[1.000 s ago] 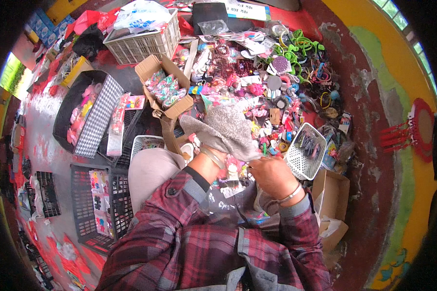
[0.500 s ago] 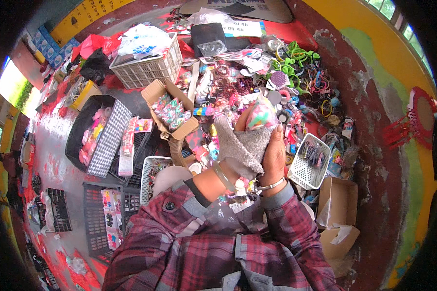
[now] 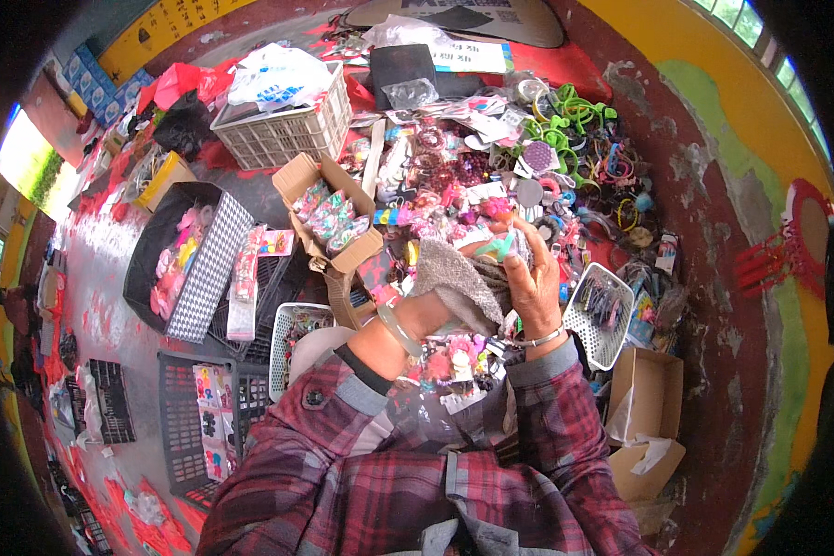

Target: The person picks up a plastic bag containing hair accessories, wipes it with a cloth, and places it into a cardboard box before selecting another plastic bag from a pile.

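Observation:
A grey knitted cloth (image 3: 459,283) is bunched between my two hands in front of my chest. My left hand (image 3: 425,313), with a bangle at its wrist, reaches into the cloth, which hides most of its fingers. On the other side my right hand (image 3: 534,283) is closed, its fingers curled over a small multicoloured item (image 3: 497,245) with a green part, whose kind I cannot make out. The cloth wraps the lower side of that item. Beneath my hands lies a heap of hair accessories (image 3: 459,357).
Left of my hands stand a cardboard box (image 3: 372,248) of small packets and a houndstooth-sided box (image 3: 215,269). A white basket (image 3: 574,331) of small clips sits to the right, above an open cardboard box (image 3: 663,389). Green headbands (image 3: 565,116) are piled beyond, near a beige crate (image 3: 292,139).
The multicoloured item has tipped lower and is now mostly covered by my right fingers. My right hand has turned and curled over it. The cloth has sunk and folded.

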A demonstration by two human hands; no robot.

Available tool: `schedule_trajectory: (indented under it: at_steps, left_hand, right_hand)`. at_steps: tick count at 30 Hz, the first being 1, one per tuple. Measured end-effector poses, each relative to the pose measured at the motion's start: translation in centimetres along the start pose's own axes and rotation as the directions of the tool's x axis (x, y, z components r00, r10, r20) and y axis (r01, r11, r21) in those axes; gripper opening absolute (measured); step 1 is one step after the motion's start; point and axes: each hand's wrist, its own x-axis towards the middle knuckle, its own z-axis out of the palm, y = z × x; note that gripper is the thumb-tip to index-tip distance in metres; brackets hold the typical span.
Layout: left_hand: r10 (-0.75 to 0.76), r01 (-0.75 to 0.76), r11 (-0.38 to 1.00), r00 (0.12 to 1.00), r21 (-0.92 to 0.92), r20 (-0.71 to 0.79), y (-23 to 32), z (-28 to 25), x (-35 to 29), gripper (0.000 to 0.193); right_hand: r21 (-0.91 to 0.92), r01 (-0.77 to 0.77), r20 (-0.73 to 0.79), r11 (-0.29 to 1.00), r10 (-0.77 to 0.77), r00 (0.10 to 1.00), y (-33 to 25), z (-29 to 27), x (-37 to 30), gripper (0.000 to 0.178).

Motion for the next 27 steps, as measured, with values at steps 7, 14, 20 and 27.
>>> schedule_trajectory:
  at_steps: [7,14,20,27]
  left_hand:
    - [-0.043,0.030,0.960,0.998,-0.280,-0.043,0.2,2.1,-0.3,0.033]
    - [-0.128,0.135,0.976,0.991,-0.174,0.051,-1.1,2.4,-0.2,0.045]
    - [-0.132,0.131,0.991,0.991,-0.027,-0.033,1.0,2.2,0.0,0.043]
    - [-0.319,0.313,0.939,0.948,0.141,0.020,1.0,2.4,-0.3,0.044]
  right_hand:
    - [0.206,-0.227,-0.298,0.952,0.282,0.912,2.1,0.8,-0.7,0.042]
    - [0.201,-0.285,-0.301,0.937,0.336,0.893,2.1,-0.5,0.1,0.038]
    - [0.378,-0.134,-0.289,0.916,0.254,0.923,1.8,-3.0,1.0,0.043]
    - [-0.217,-0.033,0.122,0.976,0.060,0.991,1.5,-3.1,0.7,0.051]
